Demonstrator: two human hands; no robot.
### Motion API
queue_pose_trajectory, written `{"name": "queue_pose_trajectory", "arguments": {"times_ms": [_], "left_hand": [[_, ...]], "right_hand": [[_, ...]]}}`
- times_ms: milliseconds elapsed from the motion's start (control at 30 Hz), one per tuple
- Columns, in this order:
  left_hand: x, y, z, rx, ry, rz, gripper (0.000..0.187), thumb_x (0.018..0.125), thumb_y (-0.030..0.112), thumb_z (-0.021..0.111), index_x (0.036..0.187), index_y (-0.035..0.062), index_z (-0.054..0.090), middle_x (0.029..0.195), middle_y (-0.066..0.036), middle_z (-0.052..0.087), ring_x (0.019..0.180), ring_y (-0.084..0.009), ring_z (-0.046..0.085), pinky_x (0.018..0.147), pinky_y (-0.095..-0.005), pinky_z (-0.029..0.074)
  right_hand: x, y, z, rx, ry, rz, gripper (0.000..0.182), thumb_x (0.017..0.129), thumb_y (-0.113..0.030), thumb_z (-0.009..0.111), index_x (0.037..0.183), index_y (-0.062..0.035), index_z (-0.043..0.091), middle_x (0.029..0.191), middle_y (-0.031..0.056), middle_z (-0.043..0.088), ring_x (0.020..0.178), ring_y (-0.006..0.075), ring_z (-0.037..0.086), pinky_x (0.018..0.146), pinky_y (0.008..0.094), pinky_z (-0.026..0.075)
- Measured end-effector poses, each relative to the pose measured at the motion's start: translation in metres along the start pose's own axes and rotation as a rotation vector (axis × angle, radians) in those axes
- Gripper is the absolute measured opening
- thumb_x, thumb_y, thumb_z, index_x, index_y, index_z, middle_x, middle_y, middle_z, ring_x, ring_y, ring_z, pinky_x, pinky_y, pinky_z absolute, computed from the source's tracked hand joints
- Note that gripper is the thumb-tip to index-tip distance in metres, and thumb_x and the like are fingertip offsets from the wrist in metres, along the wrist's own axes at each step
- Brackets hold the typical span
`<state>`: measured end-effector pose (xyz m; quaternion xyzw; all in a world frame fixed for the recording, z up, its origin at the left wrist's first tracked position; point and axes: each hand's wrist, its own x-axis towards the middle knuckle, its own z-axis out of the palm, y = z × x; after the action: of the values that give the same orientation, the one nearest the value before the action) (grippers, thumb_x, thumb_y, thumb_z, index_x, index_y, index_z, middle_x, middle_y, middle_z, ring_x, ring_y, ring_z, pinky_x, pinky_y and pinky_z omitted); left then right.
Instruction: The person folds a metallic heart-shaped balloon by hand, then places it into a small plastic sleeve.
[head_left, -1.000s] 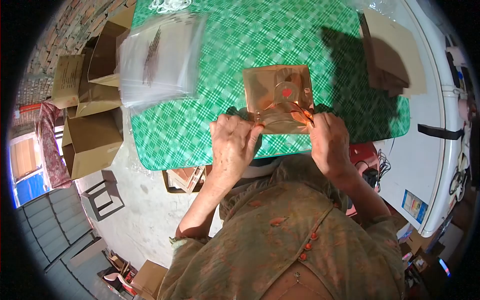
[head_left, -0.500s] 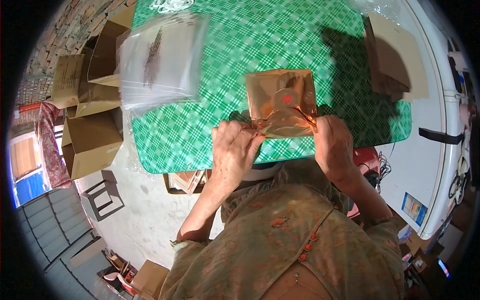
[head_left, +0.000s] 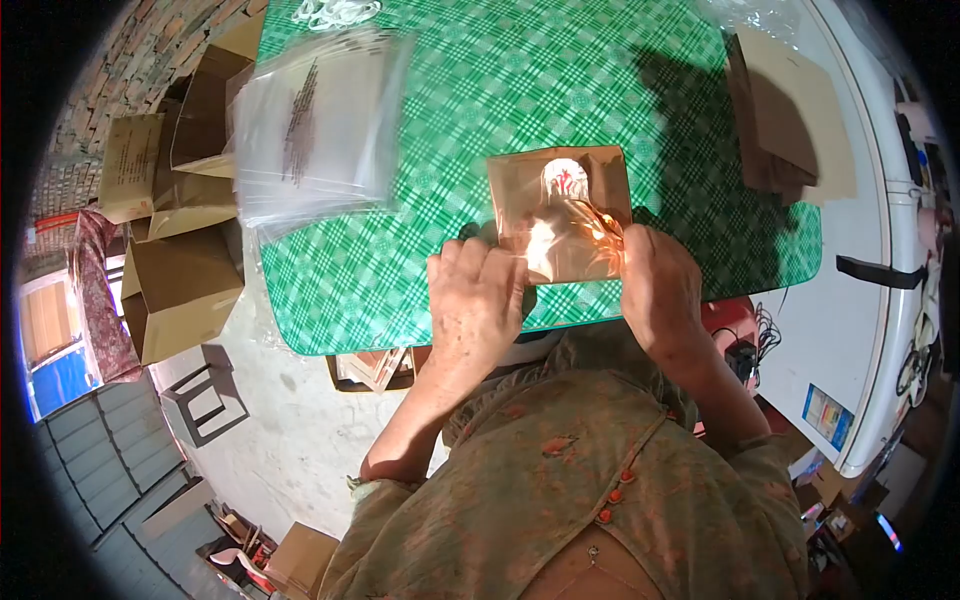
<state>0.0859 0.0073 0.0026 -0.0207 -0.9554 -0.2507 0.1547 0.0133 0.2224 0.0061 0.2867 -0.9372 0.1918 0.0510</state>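
A shiny copper-coloured foil packet (head_left: 515, 180), roughly square and creased, lies at the near part of the green checked table. Near its upper edge shows a pale rounded patch (head_left: 565, 179) with red markings. My left hand (head_left: 476, 288) is closed on the packet's lower left edge, its fingertips hidden behind the knuckles. On the opposite side my right hand (head_left: 660, 288) pinches the right edge, where the foil bunches into bright folds.
Clear plastic bags (head_left: 325, 130) lie stacked on the left of the green checked tablecloth (head_left: 520, 80). Flat brown cardboard pieces (head_left: 785, 110) lie at the right. Open cardboard boxes (head_left: 185, 285) stand beyond the left edge. A white appliance door (head_left: 850, 330) stands along the right.
The foil's lower part has been drawn flatter, and the patch now shows nearer the upper edge, with different markings visible. Both hands keep hold at the sides, shifted only slightly.
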Motion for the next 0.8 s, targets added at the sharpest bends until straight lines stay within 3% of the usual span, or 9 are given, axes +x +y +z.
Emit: {"name": "queue_pose_trajectory", "arguments": {"times_ms": [267, 367, 467, 500, 600, 633, 733, 767, 800], "left_hand": [[0.004, -0.001, 0.007, 0.1, 0.001, 0.059, 0.019, 0.085, 0.013, 0.077, 0.083, 0.007, 0.058, 0.082, -0.011, 0.051, 0.08, -0.0309, 0.051, 0.07, -0.0441, 0.038], [0.001, -0.001, 0.006, 0.048, 0.039, 0.021, 0.022, 0.085, 0.007, 0.078, 0.097, 0.0049, 0.06, 0.09, -0.012, 0.056, 0.082, -0.0317, 0.052, 0.074, -0.0433, 0.04], [0.007, 0.002, 0.004, 0.062, 0.17, 0.112, 0.029, 0.085, 0.006, 0.078, 0.106, 0.0046, 0.058, 0.101, -0.014, 0.058, 0.087, -0.0327, 0.054, 0.078, -0.0441, 0.042], [0.008, 0.005, 0.0, 0.08, 0.134, 0.155, 0.035, 0.087, 0.01, 0.078, 0.115, 0.0035, 0.059, 0.117, -0.016, 0.06, 0.102, -0.0362, 0.057, 0.088, -0.0457, 0.045], [0.024, 0.009, 0.0, -0.092, 0.015, 0.355, 0.041, 0.09, 0.015, 0.076, 0.125, 0.0019, 0.059, 0.13, -0.018, 0.059, 0.121, -0.0383, 0.057, 0.101, -0.0473, 0.046], [0.027, 0.006, -0.002, -0.059, -0.107, 0.415, 0.058, 0.094, 0.033, 0.071, 0.14, 0.0018, 0.054, 0.15, -0.02, 0.05, 0.142, -0.0384, 0.045, 0.117, -0.0494, 0.038], [0.035, 0.013, -0.001, 0.034, -0.339, 0.422, 0.075, 0.095, 0.052, 0.062, 0.151, 0.003, 0.048, 0.162, -0.02, 0.039, 0.152, -0.0351, 0.034, 0.124, -0.0501, 0.028], [0.034, 0.008, 0.005, 0.065, -0.382, 0.421, 0.09, 0.092, 0.064, 0.055, 0.158, 0.004, 0.039, 0.166, -0.019, 0.032, 0.156, -0.0339, 0.027, 0.127, -0.0502, 0.023], [0.032, 0.005, 0.008, 0.049, -0.379, 0.413, 0.091, 0.092, 0.063, 0.055, 0.158, 0.0039, 0.037, 0.166, -0.019, 0.031, 0.156, -0.0345, 0.027, 0.127, -0.0504, 0.022]], "right_hand": [[0.006, -0.003, 0.002, -0.089, -0.029, 0.016, 0.012, 0.079, -0.002, 0.063, 0.087, -0.0073, 0.056, 0.079, 0.0114, 0.062, 0.075, 0.0313, 0.067, 0.067, 0.0428, 0.056], [0.009, -0.004, 0.0, -0.1, -0.035, -0.001, 0.012, 0.079, -0.002, 0.064, 0.086, -0.0071, 0.056, 0.078, 0.0111, 0.063, 0.074, 0.0299, 0.068, 0.065, 0.0414, 0.056], [0.01, -0.004, -0.001, -0.11, -0.041, -0.004, 0.012, 0.079, -0.002, 0.064, 0.086, -0.007, 0.055, 0.077, 0.0106, 0.062, 0.073, 0.0293, 0.068, 0.065, 0.0407, 0.056], [0.01, -0.003, 0.0, -0.105, -0.038, -0.012, 0.012, 0.079, -0.002, 0.064, 0.086, -0.0071, 0.055, 0.077, 0.0104, 0.063, 0.073, 0.0291, 0.068, 0.065, 0.0406, 0.056], [0.01, -0.003, 0.001, -0.114, -0.044, -0.013, 0.012, 0.08, -0.003, 0.064, 0.086, -0.0074, 0.055, 0.077, 0.0102, 0.063, 0.074, 0.0287, 0.068, 0.065, 0.0399, 0.057], [0.01, -0.003, 0.001, -0.122, -0.047, -0.009, 0.012, 0.08, -0.003, 0.064, 0.086, -0.0075, 0.055, 0.077, 0.0102, 0.063, 0.075, 0.0285, 0.069, 0.066, 0.0397, 0.057], [0.01, -0.003, 0.001, -0.093, -0.035, 0.001, 0.011, 0.081, -0.004, 0.064, 0.086, -0.0074, 0.055, 0.078, 0.0109, 0.063, 0.076, 0.0286, 0.069, 0.066, 0.0403, 0.057], [0.01, -0.003, 0.001, -0.09, -0.048, 0.007, 0.011, 0.082, -0.004, 0.064, 0.086, -0.0073, 0.055, 0.078, 0.0111, 0.064, 0.076, 0.0288, 0.07, 0.066, 0.0407, 0.058], [0.011, -0.004, 0.0, -0.087, -0.061, 0.013, 0.01, 0.082, -0.004, 0.064, 0.086, -0.0071, 0.055, 0.078, 0.0113, 0.064, 0.076, 0.029, 0.07, 0.066, 0.0411, 0.058]]}}
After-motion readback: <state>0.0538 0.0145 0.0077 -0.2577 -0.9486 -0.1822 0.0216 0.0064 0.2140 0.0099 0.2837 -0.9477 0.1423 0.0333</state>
